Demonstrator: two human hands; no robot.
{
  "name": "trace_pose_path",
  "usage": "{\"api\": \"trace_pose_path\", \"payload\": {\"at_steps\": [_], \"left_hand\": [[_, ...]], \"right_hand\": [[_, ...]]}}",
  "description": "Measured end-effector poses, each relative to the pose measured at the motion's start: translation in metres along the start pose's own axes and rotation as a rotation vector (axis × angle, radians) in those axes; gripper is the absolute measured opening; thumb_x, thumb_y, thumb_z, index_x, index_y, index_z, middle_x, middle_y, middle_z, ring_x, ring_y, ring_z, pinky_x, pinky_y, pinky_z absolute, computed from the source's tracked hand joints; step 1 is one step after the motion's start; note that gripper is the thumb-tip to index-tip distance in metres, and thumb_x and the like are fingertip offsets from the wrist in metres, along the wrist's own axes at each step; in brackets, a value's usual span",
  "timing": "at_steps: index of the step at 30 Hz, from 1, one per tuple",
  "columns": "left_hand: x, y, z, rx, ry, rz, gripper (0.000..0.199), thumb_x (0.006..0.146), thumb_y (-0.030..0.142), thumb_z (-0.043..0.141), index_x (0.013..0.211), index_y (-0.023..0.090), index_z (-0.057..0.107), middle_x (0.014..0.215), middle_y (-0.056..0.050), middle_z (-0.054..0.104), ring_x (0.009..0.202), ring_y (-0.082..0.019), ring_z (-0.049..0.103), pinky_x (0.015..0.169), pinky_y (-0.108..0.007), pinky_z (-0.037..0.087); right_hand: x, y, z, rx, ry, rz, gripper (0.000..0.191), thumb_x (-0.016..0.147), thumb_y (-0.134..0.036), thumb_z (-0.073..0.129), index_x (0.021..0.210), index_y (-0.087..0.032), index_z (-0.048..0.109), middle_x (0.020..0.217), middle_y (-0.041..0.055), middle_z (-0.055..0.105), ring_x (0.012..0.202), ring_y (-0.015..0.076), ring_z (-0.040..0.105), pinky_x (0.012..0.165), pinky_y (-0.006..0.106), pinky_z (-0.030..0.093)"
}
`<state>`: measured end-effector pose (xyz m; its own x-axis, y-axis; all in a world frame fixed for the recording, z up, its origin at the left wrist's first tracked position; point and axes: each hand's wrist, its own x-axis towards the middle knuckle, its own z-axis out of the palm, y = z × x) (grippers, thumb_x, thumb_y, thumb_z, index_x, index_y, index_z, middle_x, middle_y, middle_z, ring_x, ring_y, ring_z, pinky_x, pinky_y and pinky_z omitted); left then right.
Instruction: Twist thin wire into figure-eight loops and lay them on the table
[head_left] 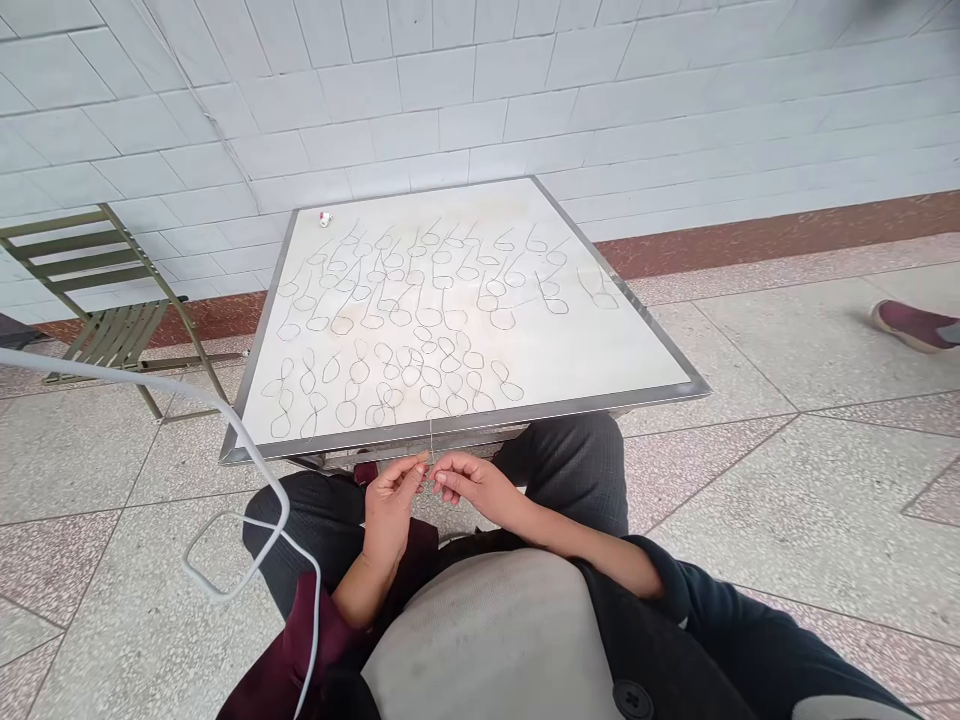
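My left hand (pixel 393 500) and my right hand (pixel 476 482) meet just below the table's near edge. Fingers of both are pinched together on a thin wire (pixel 431 436), whose straight end sticks up between them; its lower part is hidden by the fingertips. On the white table (pixel 600 350) in front of me lie many thin bent wires. Towards the back are pieces with one loop and a straight tail, such as this looped wire (pixel 555 304). Nearer to me lie figure-eight wires (pixel 508 382), some overlapping.
A small white and red object (pixel 325 219) sits at the table's far left corner. To the left stands a green slatted folding chair (pixel 112 290). A white cable (pixel 255 455) hangs in front at left. Another person's shoe (pixel 911 325) shows at far right.
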<state>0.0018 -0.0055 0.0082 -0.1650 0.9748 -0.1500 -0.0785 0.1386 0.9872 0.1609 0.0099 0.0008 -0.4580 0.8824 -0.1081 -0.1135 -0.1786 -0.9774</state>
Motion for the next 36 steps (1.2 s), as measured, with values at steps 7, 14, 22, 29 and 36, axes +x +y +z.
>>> {"api": "trace_pose_path", "payload": {"at_steps": [7,14,22,29,36], "left_hand": [[-0.0007,0.002,-0.0014,0.03,-0.026,-0.008,0.026,0.074,0.033,0.074,0.096,0.019,0.075,0.092,-0.005,0.074,0.077,-0.016,0.063,0.073,-0.029,0.05],[-0.0018,0.0084,-0.0003,-0.023,-0.049,-0.004,0.037,0.074,0.03,0.075,0.109,0.019,0.071,0.077,-0.001,0.071,0.071,-0.012,0.06,0.071,-0.024,0.047],[-0.0014,0.0065,-0.0002,-0.088,-0.067,-0.07,0.052,0.074,0.028,0.075,0.123,0.02,0.061,0.076,0.0,0.071,0.066,-0.01,0.057,0.07,-0.023,0.046],[-0.0006,0.005,-0.0005,-0.065,-0.116,-0.04,0.052,0.074,0.028,0.074,0.124,0.021,0.06,0.074,0.002,0.067,0.063,-0.009,0.053,0.064,-0.021,0.044],[-0.0018,0.0084,-0.0001,-0.03,-0.118,-0.03,0.063,0.078,0.03,0.071,0.136,0.02,0.048,0.075,0.003,0.064,0.059,-0.008,0.05,0.056,-0.02,0.041]], "right_hand": [[0.0052,0.0031,-0.0028,0.032,0.034,0.059,0.033,0.078,-0.05,0.067,0.084,-0.017,0.064,0.072,-0.001,0.061,0.061,0.01,0.053,0.063,0.026,0.046],[0.0065,0.0065,-0.0052,-0.025,0.038,0.039,0.027,0.079,-0.044,0.067,0.082,-0.018,0.064,0.072,-0.0013,0.062,0.061,0.01,0.053,0.064,0.026,0.045],[0.0078,0.0077,-0.0057,-0.012,0.044,0.031,0.026,0.075,-0.044,0.07,0.078,-0.018,0.064,0.07,-0.0013,0.062,0.06,0.0106,0.052,0.064,0.027,0.046],[0.0075,0.0068,-0.0052,-0.049,0.056,0.039,0.028,0.074,-0.045,0.069,0.077,-0.018,0.063,0.068,-0.0018,0.06,0.06,0.0108,0.052,0.064,0.027,0.046],[0.0063,0.0095,-0.0031,-0.125,0.054,0.059,0.028,0.077,-0.046,0.067,0.08,-0.018,0.063,0.068,-0.0015,0.061,0.061,0.0113,0.054,0.063,0.026,0.046]]}}
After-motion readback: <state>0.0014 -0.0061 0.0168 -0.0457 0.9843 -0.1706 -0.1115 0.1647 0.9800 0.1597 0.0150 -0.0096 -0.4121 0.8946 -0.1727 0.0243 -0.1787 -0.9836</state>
